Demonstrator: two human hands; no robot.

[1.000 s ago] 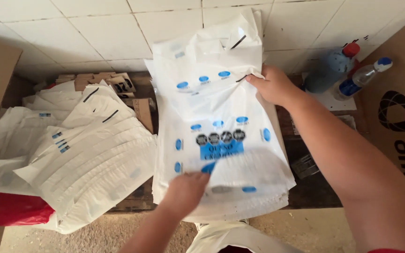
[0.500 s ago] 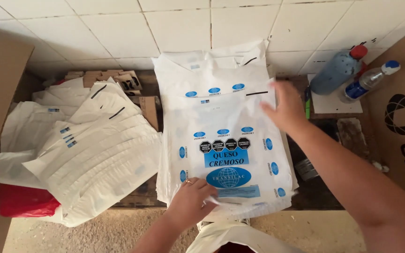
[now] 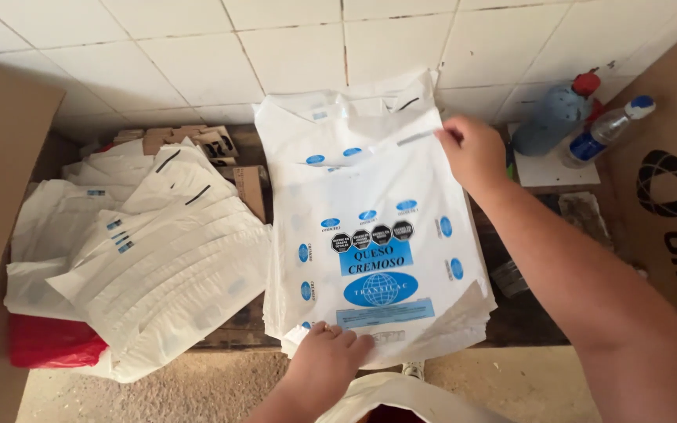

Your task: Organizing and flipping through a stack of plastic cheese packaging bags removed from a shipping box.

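Note:
A stack of white plastic bags with blue and black print [image 3: 378, 235] lies on a dark wooden bench against the tiled wall. My right hand [image 3: 473, 153] pinches the far right corner of the top bag and lifts it a little. My left hand [image 3: 329, 359] presses flat on the near edge of the same stack, fingers spread. A second, fanned-out pile of white bags [image 3: 158, 251] lies to the left, untouched.
A blue spray bottle [image 3: 554, 117] and a clear bottle with a blue cap [image 3: 605, 129] stand at the back right. Cardboard boxes [image 3: 667, 196] flank both sides. A red bag [image 3: 48, 341] shows under the left pile. Another white bag [image 3: 397, 395] hangs below.
My right hand has moved right and back to the top bag's far corner. My left hand slid to the stack's near edge. The top bag now lies flatter, its print showing.

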